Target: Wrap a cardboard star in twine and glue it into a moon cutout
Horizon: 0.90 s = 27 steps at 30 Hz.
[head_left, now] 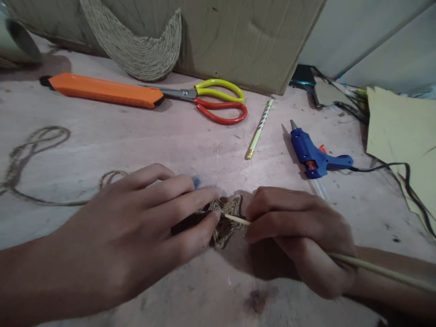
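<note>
A small star-shaped piece of coiled jute twine (230,209) lies on the table between my hands. The fingertips of my left hand (146,227) grip its left side and cover part of it. My right hand (299,238) is closed around a thin wooden stick (381,270), held like a pen. The stick's tip touches the middle of the star, near my left fingertips. Loose jute twine (51,201) runs out from under my left hand to the left and loops on the table.
Beyond my hands lie an orange utility knife (109,91), scissors (218,101) and a pencil (260,129). A blue glue gun (313,154) with a black cord (408,186) is at the right, by yellow paper (402,136). A twine crescent (146,56) leans on cardboard (231,41).
</note>
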### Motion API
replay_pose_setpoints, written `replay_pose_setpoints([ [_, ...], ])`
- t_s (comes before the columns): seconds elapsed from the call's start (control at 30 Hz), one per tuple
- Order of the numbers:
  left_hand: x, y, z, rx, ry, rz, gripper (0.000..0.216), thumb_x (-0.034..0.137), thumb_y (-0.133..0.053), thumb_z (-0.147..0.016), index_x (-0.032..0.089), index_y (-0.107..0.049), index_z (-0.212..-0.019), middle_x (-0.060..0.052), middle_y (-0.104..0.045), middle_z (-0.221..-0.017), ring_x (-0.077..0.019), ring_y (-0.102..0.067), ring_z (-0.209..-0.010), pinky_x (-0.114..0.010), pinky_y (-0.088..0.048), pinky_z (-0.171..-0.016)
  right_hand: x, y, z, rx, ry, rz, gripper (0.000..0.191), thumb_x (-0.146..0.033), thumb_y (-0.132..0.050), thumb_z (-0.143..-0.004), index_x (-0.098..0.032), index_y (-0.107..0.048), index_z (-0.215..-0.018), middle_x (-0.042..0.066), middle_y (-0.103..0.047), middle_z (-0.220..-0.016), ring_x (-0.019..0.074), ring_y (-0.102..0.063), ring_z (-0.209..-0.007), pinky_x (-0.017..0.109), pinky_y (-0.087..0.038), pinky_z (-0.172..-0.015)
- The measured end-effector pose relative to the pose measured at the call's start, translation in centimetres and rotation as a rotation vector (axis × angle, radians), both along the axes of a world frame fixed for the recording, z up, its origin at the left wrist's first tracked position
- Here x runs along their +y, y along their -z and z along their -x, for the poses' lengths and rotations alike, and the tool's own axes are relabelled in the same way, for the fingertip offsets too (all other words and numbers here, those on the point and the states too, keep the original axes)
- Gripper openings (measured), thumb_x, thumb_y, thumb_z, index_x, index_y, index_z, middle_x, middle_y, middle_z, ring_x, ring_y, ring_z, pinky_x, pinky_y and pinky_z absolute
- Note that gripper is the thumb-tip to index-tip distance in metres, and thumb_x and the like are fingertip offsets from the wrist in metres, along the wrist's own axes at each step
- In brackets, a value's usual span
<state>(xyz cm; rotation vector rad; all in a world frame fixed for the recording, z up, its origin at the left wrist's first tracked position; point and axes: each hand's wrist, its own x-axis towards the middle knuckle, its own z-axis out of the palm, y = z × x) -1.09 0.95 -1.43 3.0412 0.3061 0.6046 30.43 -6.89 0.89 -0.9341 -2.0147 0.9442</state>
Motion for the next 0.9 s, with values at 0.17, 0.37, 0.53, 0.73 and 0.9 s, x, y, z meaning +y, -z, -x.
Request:
replay_pose_setpoints([
  [0.17, 0.2, -0.1, 0.0, -0.023, 0.016, -0.003, 0.037, 0.026, -0.042, -0.129, 0.026, -0.073, -0.15, -0.002, -0.077, -0.166, -0.0262, -0.076, -0.13, -0.054, -0.058, -0.114, 0.0, 0.1, -0.2, -0.088, -0.051, -0.129, 0.022, -0.011, -0.056, -0.11, -0.02, -0.076, -0.107, 0.008, -0.078, -0.1, 0.0207, -0.073, -0.084, 0.037, -0.062, -0.075],
  [0.37, 0.2, 0.0, -0.2, 0.001, 0.01, -0.02, 0.036, 0.03, -0.04, -0.13, 0.027, -0.073, -0.145, -0.003, -0.077, -0.164, -0.0268, -0.073, -0.127, -0.055, -0.06, -0.11, -0.5, -0.1, 0.2, -0.143, -0.038, -0.157, 0.026, -0.021, -0.052, -0.121, -0.022, -0.074, -0.106, 0.007, -0.075, -0.097, 0.0216, -0.065, -0.08, 0.038, -0.053, -0.074],
  [0.53, 0.5, -0.2, -0.6, 0.063, 0.02, -0.006, 0.038, 0.035, -0.039, -0.129, 0.029, -0.075, -0.138, -0.004, -0.081, -0.154, -0.0268, -0.073, -0.115, -0.054, -0.063, -0.101, -0.5, 0.3, 1.0, -0.155, -0.029, -0.195, 0.028, -0.021, -0.052, -0.119, -0.024, -0.066, -0.095, 0.003, -0.069, -0.085, 0.0207, -0.055, -0.073, 0.039, -0.043, -0.07],
  [0.73, 1.1, -0.7, -1.4, 0.021, 0.001, 0.084, 0.028, 0.027, -0.049, -0.126, 0.028, -0.076, -0.119, -0.001, -0.084, -0.153, -0.026, -0.076, -0.109, -0.052, -0.062, -0.097, -0.3, 0.4, 0.2, 0.147, 0.025, 0.02, 0.021, -0.013, -0.061, -0.108, -0.022, -0.074, -0.094, -0.001, -0.07, -0.078, 0.0146, -0.062, -0.064, 0.032, -0.047, -0.061],
  [0.9, 1.5, -0.6, -1.3, -0.031, 0.045, 0.184, 0.024, 0.021, -0.058, -0.122, 0.028, -0.08, -0.119, -0.001, -0.084, -0.16, -0.0276, -0.081, -0.124, -0.052, -0.062, -0.11, -0.2, 0.1, -0.2, 0.307, 0.129, 0.098, 0.029, -0.013, -0.061, -0.11, -0.022, -0.079, -0.089, 0.002, -0.075, -0.078, 0.0158, -0.069, -0.067, 0.031, -0.057, -0.062],
])
